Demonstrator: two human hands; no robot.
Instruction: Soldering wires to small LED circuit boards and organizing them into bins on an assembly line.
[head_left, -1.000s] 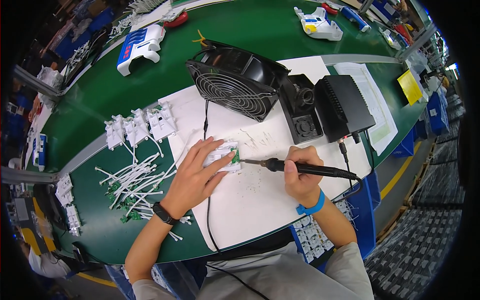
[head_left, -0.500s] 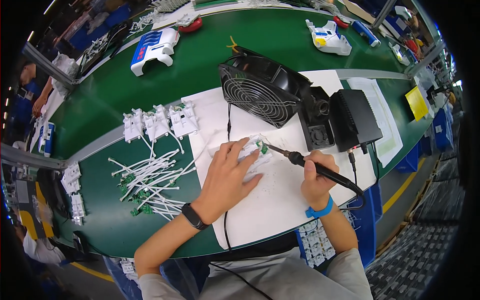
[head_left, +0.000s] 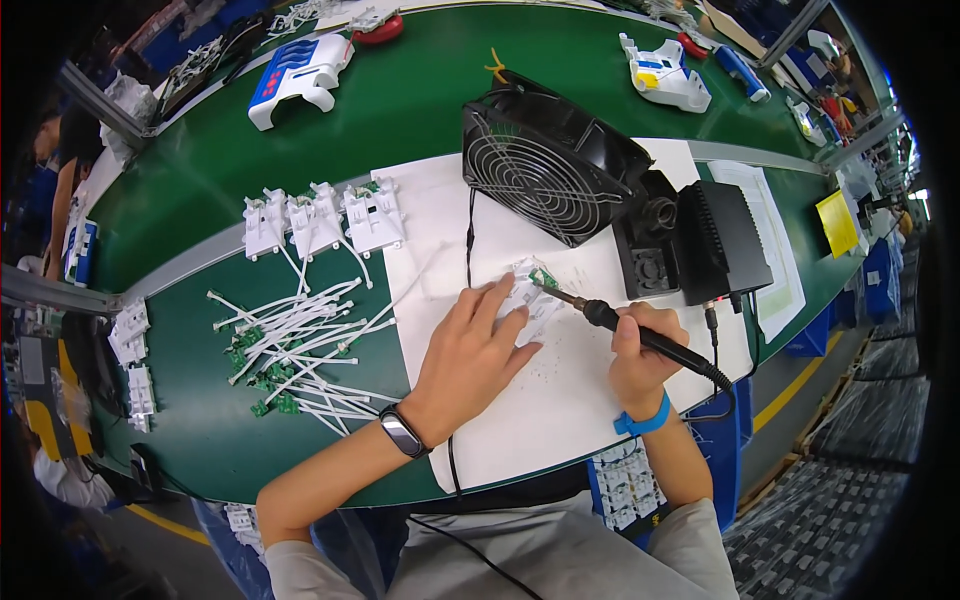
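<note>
My left hand (head_left: 472, 352) bends its fingers over a small white plastic housing (head_left: 535, 318) and holds it against the white work sheet (head_left: 500, 430). A green circuit board (head_left: 542, 277) sits at the housing's far end. In my right hand (head_left: 645, 358) is a black-handled soldering iron (head_left: 602, 314), gripped like a pen. Its metal tip points left and reaches the edge of the board; whether it touches a joint is too small to tell. Part of the housing is hidden under my left fingers.
A black fan (head_left: 545, 165) stands behind the housing, with an iron stand (head_left: 645, 250) and a black power unit (head_left: 722, 240) to its right. White cables (head_left: 310, 340) with green boards lie at left, below several white housings (head_left: 375, 215). The iron's cord (head_left: 728, 400) loops at right.
The whole view has shifted slightly, so the bench things sit differently in the picture. The iron's tip stays at the board, and both hands keep their hold.
</note>
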